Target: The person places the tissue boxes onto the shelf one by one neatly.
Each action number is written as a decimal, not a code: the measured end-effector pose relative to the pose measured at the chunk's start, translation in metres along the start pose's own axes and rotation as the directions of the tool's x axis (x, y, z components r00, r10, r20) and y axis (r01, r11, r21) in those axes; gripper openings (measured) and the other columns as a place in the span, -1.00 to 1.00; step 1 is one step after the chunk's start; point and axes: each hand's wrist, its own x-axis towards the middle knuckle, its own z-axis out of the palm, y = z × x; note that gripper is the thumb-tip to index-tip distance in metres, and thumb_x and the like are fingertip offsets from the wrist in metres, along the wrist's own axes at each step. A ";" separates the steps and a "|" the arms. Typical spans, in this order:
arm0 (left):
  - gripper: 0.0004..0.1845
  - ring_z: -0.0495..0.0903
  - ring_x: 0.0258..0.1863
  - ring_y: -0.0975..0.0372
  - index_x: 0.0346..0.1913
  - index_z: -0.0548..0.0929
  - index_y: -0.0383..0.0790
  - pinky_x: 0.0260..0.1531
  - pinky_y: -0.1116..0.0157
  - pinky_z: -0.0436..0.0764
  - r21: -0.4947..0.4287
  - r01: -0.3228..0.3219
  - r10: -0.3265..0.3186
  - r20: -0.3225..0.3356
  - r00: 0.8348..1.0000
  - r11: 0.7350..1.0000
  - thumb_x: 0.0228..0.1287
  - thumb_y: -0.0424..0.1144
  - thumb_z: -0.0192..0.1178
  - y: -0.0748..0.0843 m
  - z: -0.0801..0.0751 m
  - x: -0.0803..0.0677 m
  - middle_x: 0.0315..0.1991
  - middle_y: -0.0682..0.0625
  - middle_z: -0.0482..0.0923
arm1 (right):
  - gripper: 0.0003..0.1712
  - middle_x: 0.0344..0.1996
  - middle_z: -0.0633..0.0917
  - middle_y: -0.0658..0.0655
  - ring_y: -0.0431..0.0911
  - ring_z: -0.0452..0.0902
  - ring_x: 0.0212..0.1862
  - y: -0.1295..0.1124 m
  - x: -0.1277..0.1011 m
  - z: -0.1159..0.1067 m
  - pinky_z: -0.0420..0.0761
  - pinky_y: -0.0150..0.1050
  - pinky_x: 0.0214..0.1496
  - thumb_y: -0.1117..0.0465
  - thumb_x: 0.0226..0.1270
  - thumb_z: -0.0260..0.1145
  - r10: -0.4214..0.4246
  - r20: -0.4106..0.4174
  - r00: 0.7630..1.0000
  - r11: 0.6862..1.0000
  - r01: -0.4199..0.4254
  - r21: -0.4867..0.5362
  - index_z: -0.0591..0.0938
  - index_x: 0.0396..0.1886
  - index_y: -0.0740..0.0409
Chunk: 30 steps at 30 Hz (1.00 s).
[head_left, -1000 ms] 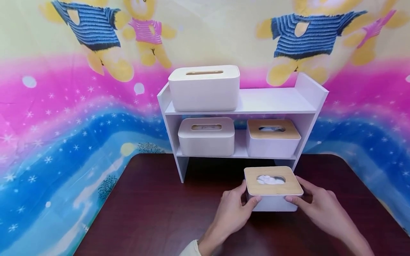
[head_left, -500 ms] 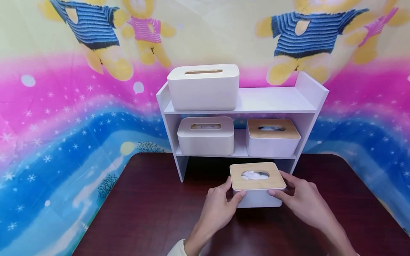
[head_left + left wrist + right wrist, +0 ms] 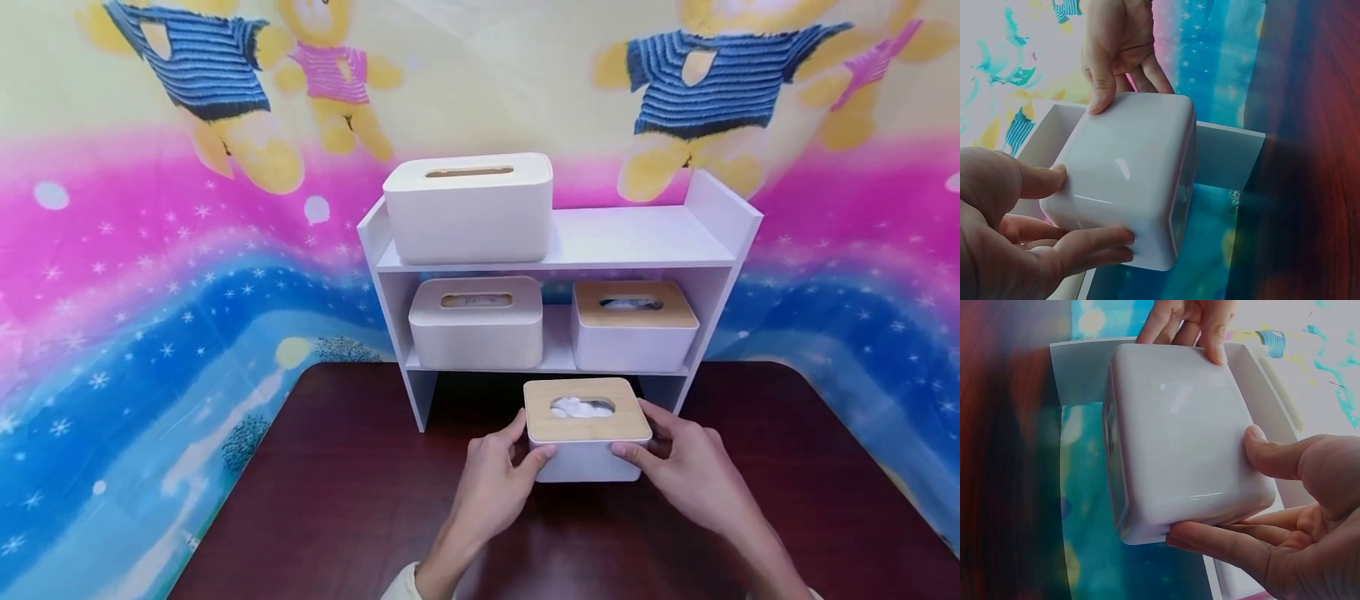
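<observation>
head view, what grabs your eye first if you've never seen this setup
First, the white square tissue box with a light wooden lid, gripped on both sides by the left hand and the right hand over the dark red-brown table. Behind it stands a white two-tier shelf holding three more tissue boxes, one on top and two below. The loud pink, blue and yellow teddy-bear backdrop fills the rest.
</observation>
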 end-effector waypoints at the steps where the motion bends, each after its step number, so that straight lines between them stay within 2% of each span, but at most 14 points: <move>1: -0.27 0.19 -0.72 0.46 0.52 0.50 -0.31 -0.71 0.48 0.21 -0.010 0.004 -0.004 0.001 1.000 1.000 0.43 -0.04 0.45 0.000 -0.001 0.000 -0.69 0.18 0.26 | -0.03 0.08 0.80 0.43 0.11 0.88 -0.04 0.000 0.000 0.000 0.80 -0.27 -0.29 0.00 0.33 0.61 -0.001 -0.003 1.000 1.000 0.001 0.004 0.43 0.56 0.41; 3: -0.28 0.40 -0.62 0.49 0.52 0.50 -0.31 -0.61 0.52 0.37 -0.031 0.000 0.000 -0.001 1.000 1.000 0.44 -0.04 0.44 0.000 -0.001 -0.001 -0.54 0.05 0.63 | -0.03 0.10 0.79 0.44 0.12 0.87 -0.03 -0.001 -0.001 0.000 0.82 -0.25 -0.27 0.01 0.34 0.61 -0.004 -0.010 1.000 1.000 0.004 0.006 0.43 0.56 0.42; 4: -0.28 0.54 -0.51 0.49 0.52 0.50 -0.30 -0.53 0.53 0.47 -0.042 -0.003 0.003 -0.003 1.000 0.999 0.45 -0.04 0.43 0.000 -0.001 0.000 -0.36 -0.06 0.78 | -0.04 0.10 0.80 0.44 0.12 0.87 -0.03 -0.001 -0.002 0.000 0.82 -0.25 -0.26 0.01 0.33 0.61 -0.005 -0.016 1.000 1.000 0.005 0.006 0.43 0.56 0.41; 5: -0.28 0.67 -0.36 0.46 0.52 0.49 -0.30 -0.43 0.52 0.58 -0.055 -0.008 0.007 -0.005 1.000 0.998 0.45 -0.04 0.43 0.000 -0.002 0.000 -0.12 -0.15 0.84 | -0.04 0.10 0.80 0.44 0.12 0.87 -0.02 -0.002 -0.002 0.000 0.82 -0.25 -0.25 0.03 0.33 0.61 -0.006 -0.021 1.000 1.000 0.006 0.007 0.44 0.56 0.40; 7: -0.28 0.78 -0.03 0.33 0.53 0.48 -0.32 -0.20 0.44 0.73 -0.077 -0.014 0.014 -0.007 1.000 0.997 0.46 -0.06 0.42 0.000 -0.002 0.000 0.28 -0.24 0.70 | -0.03 0.10 0.79 0.45 0.13 0.87 -0.02 -0.002 -0.002 -0.001 0.82 -0.26 -0.26 0.01 0.33 0.61 -0.011 -0.025 1.000 1.000 0.012 0.008 0.43 0.56 0.41; 8: -0.28 0.75 0.12 0.27 0.53 0.48 -0.32 -0.08 0.38 0.76 -0.088 -0.017 0.017 -0.008 1.000 0.996 0.46 -0.06 0.42 0.000 -0.002 0.000 0.39 -0.24 0.59 | -0.03 0.10 0.79 0.45 0.13 0.87 -0.02 -0.002 -0.003 -0.001 0.81 -0.27 -0.26 0.00 0.33 0.62 -0.011 -0.026 1.000 1.000 0.011 0.007 0.44 0.56 0.41; 9: -0.28 0.72 0.19 0.22 0.53 0.47 -0.32 -0.02 0.34 0.78 -0.096 -0.017 0.016 -0.007 1.000 0.995 0.46 -0.06 0.42 0.000 -0.002 0.000 0.39 -0.24 0.59 | -0.03 0.10 0.79 0.45 0.13 0.87 -0.02 -0.002 -0.003 -0.001 0.81 -0.28 -0.27 0.00 0.33 0.62 -0.009 -0.027 1.000 1.000 0.009 0.008 0.44 0.56 0.40; 14: -0.30 0.72 0.23 0.14 0.54 0.47 -0.30 0.06 0.22 0.79 -0.113 -0.007 0.007 0.000 1.000 0.994 0.47 -0.08 0.41 0.001 -0.002 0.000 0.39 -0.23 0.60 | -0.04 0.10 0.80 0.43 0.10 0.88 -0.03 -0.004 -0.006 -0.001 0.79 -0.31 -0.28 0.01 0.32 0.62 0.005 -0.031 1.000 1.000 -0.004 0.013 0.45 0.56 0.38; 19: -0.30 0.72 0.23 0.16 0.54 0.47 -0.29 0.07 0.24 0.79 -0.120 0.004 -0.003 0.011 1.000 0.993 0.47 -0.09 0.41 0.003 -0.002 -0.001 0.39 -0.22 0.60 | -0.04 0.10 0.80 0.43 0.11 0.88 -0.03 -0.005 -0.009 -0.003 0.78 -0.33 -0.29 0.02 0.32 0.62 0.000 -0.044 0.999 1.000 0.000 0.013 0.45 0.55 0.38; 24: -0.31 0.71 0.23 0.15 0.52 0.48 -0.32 0.07 0.23 0.79 -0.102 -0.020 0.021 0.010 1.000 0.995 0.47 -0.09 0.40 0.006 -0.001 -0.002 0.38 -0.24 0.60 | -0.01 0.07 0.80 0.44 0.09 0.88 -0.07 -0.005 -0.013 -0.008 0.72 -0.36 -0.36 -0.03 0.31 0.62 -0.009 -0.059 0.998 1.000 0.009 -0.007 0.44 0.55 0.39; 30: -0.31 0.67 0.24 0.25 0.52 0.47 -0.30 0.05 0.33 0.76 -0.062 -0.045 0.046 0.005 0.999 0.997 0.49 -0.03 0.37 0.012 -0.005 -0.002 0.42 -0.19 0.55 | -0.02 -0.01 0.84 0.38 -0.10 0.84 -0.21 -0.009 -0.016 -0.018 0.56 -0.34 -0.50 -0.05 0.30 0.63 -0.048 -0.104 0.993 0.999 0.045 -0.023 0.45 0.56 0.32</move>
